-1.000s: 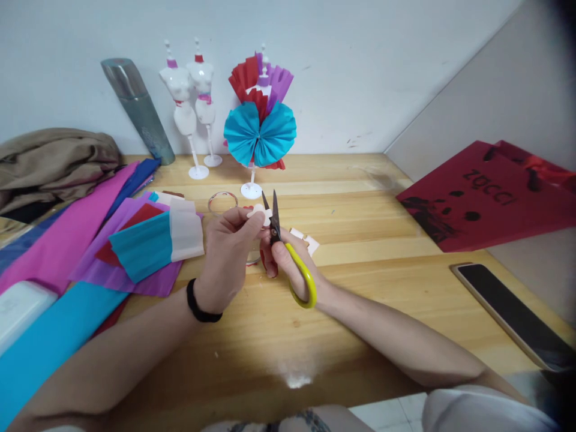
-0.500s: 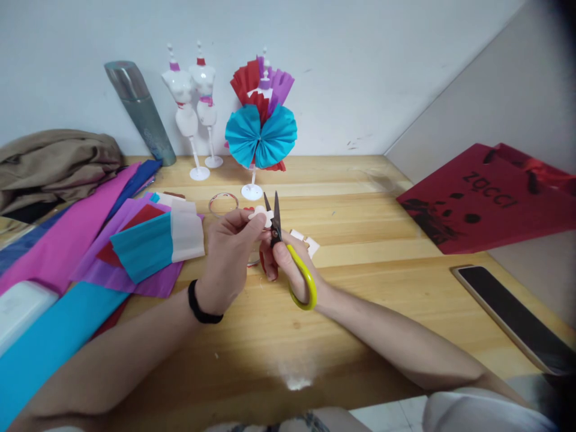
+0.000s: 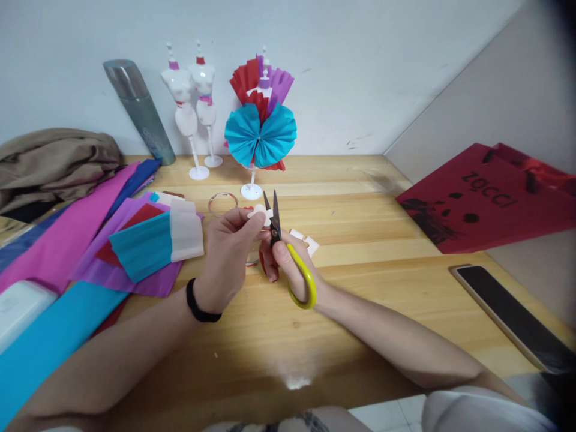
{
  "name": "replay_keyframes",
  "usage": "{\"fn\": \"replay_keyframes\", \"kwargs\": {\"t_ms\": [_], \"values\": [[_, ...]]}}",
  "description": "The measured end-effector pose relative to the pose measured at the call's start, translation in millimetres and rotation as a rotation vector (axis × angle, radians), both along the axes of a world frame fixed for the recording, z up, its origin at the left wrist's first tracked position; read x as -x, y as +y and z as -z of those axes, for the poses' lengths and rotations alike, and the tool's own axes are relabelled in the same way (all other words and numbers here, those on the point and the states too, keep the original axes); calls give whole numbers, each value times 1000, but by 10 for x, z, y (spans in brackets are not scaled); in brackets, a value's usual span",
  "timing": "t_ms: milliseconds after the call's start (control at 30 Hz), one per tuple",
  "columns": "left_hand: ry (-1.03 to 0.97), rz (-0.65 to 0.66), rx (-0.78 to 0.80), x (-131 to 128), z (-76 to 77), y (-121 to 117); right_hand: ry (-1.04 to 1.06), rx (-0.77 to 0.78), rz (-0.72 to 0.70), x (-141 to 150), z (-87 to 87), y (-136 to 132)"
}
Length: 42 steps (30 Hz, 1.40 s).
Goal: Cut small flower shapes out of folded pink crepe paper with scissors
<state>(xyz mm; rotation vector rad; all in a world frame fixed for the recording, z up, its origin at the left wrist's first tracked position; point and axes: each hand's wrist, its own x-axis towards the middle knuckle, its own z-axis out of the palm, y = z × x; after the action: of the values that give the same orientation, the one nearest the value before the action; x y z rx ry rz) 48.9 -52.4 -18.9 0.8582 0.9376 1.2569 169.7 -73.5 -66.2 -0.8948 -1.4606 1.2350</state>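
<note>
My left hand (image 3: 225, 255) pinches a small white cut-out piece (image 3: 260, 213) above the wooden table (image 3: 360, 288). My right hand (image 3: 288, 264) grips yellow-handled scissors (image 3: 288, 252), whose dark blades point up, slightly parted, right beside the white piece. A black band sits on my left wrist. More small white pieces (image 3: 306, 241) lie on the table just behind my right hand.
Sheets of pink, purple, blue and red crepe paper (image 3: 90, 246) cover the left. At the back stand two white mini mannequins (image 3: 191, 108), a third with paper fans (image 3: 260, 132), a metal flask (image 3: 137, 108), a clear ring (image 3: 222, 203). Red bag (image 3: 486, 198) and phone (image 3: 513, 315) lie right.
Almost nothing differs; both hands keep their hold and stay in place, with only a slight shift of the view.
</note>
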Motion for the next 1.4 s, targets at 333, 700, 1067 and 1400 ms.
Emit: {"fn": "replay_keyframes", "kwargs": {"t_ms": [333,700,1067,1400], "values": [[-48,-45,-42,47,4,64,-47,-54,-35,-52,-22,20],[15,-20,-91,100,1,103,-61,-50,-64,-102,-101,7],[56,25,-109,148,-56,132,-166,-52,-120,-210,-178,59],[138,61,-168,212,-99,156,-248,-52,-159,-300,-260,77]]}}
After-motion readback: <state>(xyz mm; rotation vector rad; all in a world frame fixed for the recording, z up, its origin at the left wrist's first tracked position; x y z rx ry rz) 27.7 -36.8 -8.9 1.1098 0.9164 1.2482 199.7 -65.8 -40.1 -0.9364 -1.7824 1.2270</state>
